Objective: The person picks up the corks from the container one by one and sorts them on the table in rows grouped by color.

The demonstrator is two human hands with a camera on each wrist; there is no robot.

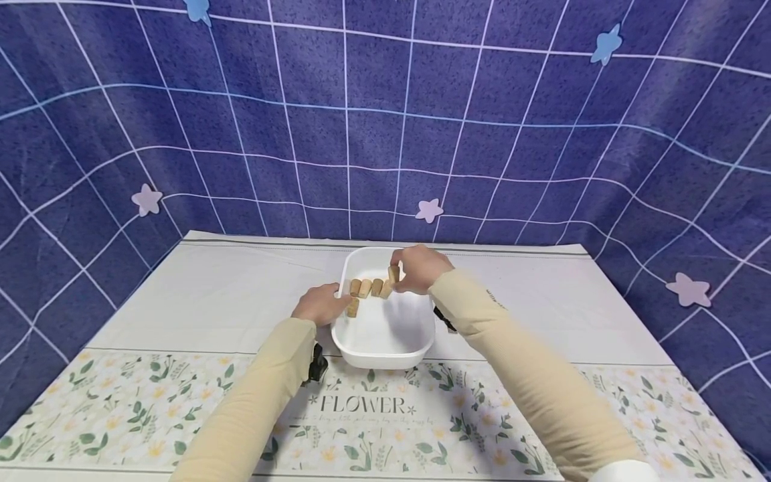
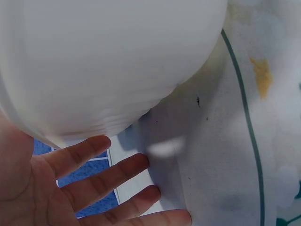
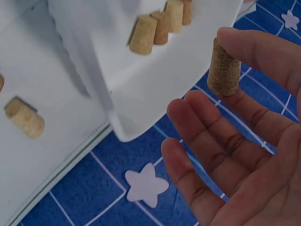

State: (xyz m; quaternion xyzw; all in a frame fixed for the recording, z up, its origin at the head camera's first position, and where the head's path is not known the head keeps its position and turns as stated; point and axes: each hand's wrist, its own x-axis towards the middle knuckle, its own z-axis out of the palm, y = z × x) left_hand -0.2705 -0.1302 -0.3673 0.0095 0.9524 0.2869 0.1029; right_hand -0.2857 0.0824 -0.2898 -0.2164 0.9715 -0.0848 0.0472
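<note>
A white plastic basin (image 1: 385, 341) holds several corks: a row (image 1: 365, 288) along its far side and a single cork (image 1: 353, 308) near the left wall. My left hand (image 1: 322, 304) holds the basin's left rim, thumb over the edge and inside, close to that single cork. In the left wrist view its other fingers (image 2: 106, 183) spread outside, below the white wall; the thumb is hidden there. Over the basin's far right corner, my right hand (image 1: 421, 268) pinches one upright cork (image 3: 224, 70) between thumb and index finger. Its other fingers are loosely bent.
To the basin's right, a loose cork (image 3: 26, 118) lies on the white tablecloth (image 1: 241, 288), with another at the view's edge. A floral strip with "FLOWER" lettering (image 1: 364, 404) crosses the near side. Behind hangs a blue gridded curtain (image 1: 373, 134) with stars.
</note>
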